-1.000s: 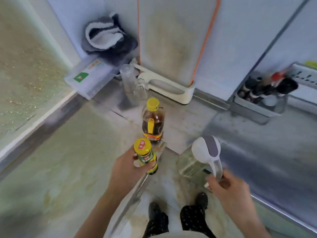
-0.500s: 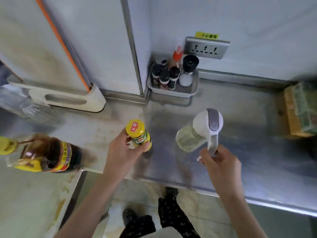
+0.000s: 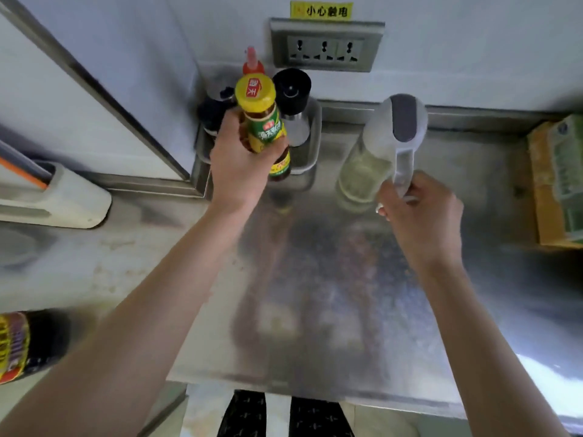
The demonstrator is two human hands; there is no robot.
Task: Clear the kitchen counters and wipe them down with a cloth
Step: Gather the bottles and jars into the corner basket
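My left hand [image 3: 239, 162] grips a small sauce bottle [image 3: 263, 121] with a yellow cap and green label, held above the front of a grey condiment tray [image 3: 310, 143] by the back wall. My right hand [image 3: 419, 212] holds the white handle of a clear oil dispenser [image 3: 375, 152] with a white and grey lid, tilted above the steel counter [image 3: 315, 294]. No cloth shows in this view.
The tray holds a black-capped grinder [image 3: 291, 89], a red-tipped bottle [image 3: 251, 59] and dark jars. A socket strip [image 3: 326, 47] is on the wall. A cardboard box [image 3: 555, 181] stands right; a cutting-board stand [image 3: 60, 203] and dark sauce bottle [image 3: 22, 345] left.
I have turned right from the corner counter. Both hands have carried the sauce bottle and the oil dispenser forward, up to the condiment tray at the back wall.
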